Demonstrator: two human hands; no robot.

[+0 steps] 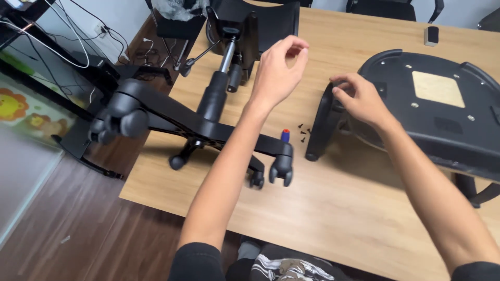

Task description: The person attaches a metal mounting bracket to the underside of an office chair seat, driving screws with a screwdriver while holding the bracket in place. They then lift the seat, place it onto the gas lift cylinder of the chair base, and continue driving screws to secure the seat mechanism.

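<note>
Chair parts cover our light wooden desk (333,208). At its left edge lies the black five-armed wheeled base with its grey gas column (208,112), on its side, castors hanging past the edge. Our left hand (278,70) is raised above the column, thumb and forefinger pinched narrow; whether they hold one of the screws we cannot tell. Just below, near the desk's middle, a few small black screws (303,132) lie beside a blue tool with an orange tip (285,135). Our right hand (359,96) grips the curved black plastic armrest (323,125) where it meets the upturned black plastic seat shell (437,112) toward the right edge. We judge the armrest fixing is in hand; it calls for holes lined up and a steady brace.
</note>
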